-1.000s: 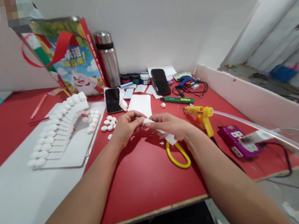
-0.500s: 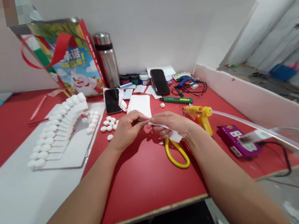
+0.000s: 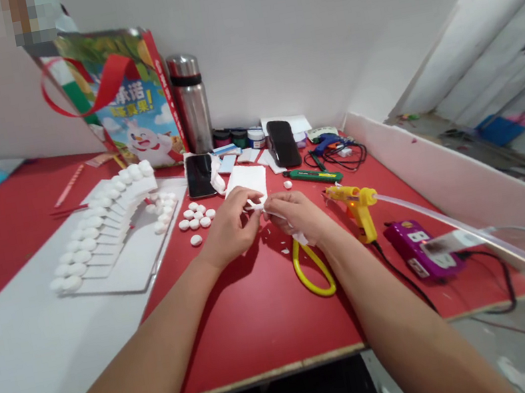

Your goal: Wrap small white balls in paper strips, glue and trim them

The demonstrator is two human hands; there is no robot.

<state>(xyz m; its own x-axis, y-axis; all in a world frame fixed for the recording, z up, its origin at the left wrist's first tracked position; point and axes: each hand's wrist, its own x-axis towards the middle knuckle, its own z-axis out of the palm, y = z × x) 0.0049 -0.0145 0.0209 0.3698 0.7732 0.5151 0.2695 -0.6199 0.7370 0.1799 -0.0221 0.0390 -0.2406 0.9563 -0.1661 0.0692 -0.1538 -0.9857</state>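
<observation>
My left hand (image 3: 234, 225) and my right hand (image 3: 299, 214) meet over the middle of the red table. Thumbs and fingertips of both pinch a small white strip (image 3: 257, 205), which looks like paper. More white material shows under my right palm, mostly hidden by the fingers. Just below my right hand lies a yellow loop-shaped handle (image 3: 314, 272), its upper end covered. Small white scraps are scattered beneath the hands. A flat white sheet (image 3: 247, 180) lies behind them. Several round white pieces (image 3: 193, 215) are grouped left of my left hand.
At left, a stepped, curved white model (image 3: 105, 227) edged with round pieces rests on a white board (image 3: 64, 340). On the right are a yellow glue gun (image 3: 356, 207) and a purple power box (image 3: 421, 250). Behind stand a steel flask (image 3: 192, 104), phones and a green cutter (image 3: 314, 176).
My fingertips have shifted on the white strip, and its end now shows between them. The white part hanging below my right hand is less visible. The view has moved slightly.
</observation>
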